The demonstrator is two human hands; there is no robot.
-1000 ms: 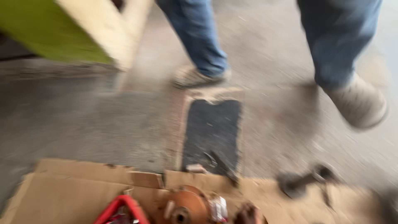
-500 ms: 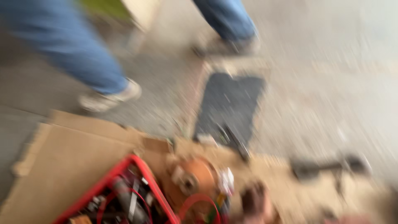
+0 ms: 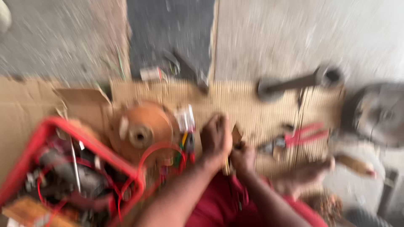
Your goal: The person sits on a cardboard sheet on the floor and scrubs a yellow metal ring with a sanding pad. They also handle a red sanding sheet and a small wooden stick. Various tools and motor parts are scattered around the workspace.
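Note:
The picture is heavily blurred. My left hand (image 3: 215,136) and my right hand (image 3: 243,157) meet over the cardboard sheet (image 3: 248,105), fingers curled. Between them shows a small brown piece (image 3: 236,135); both hands seem to grip it, though the blur hides the exact hold. Just left of my left hand lies a round orange-brown motor part (image 3: 141,130) with a red wire loop (image 3: 162,151) and a few coloured wires beside it. Both forearms come up from the bottom edge over red clothing.
A red crate (image 3: 46,138) of dark parts and wires sits at the lower left. Red-handled pliers (image 3: 305,134), a dark metal tool (image 3: 294,84) and a grey round metal part (image 3: 374,113) lie to the right. A bare foot (image 3: 303,176) rests nearby. A dark mat (image 3: 170,38) lies beyond.
The view has swung down and closer. Another person's legs in jeans have passed out of sight. My two hands, the pliers and more of the crate have come into view.

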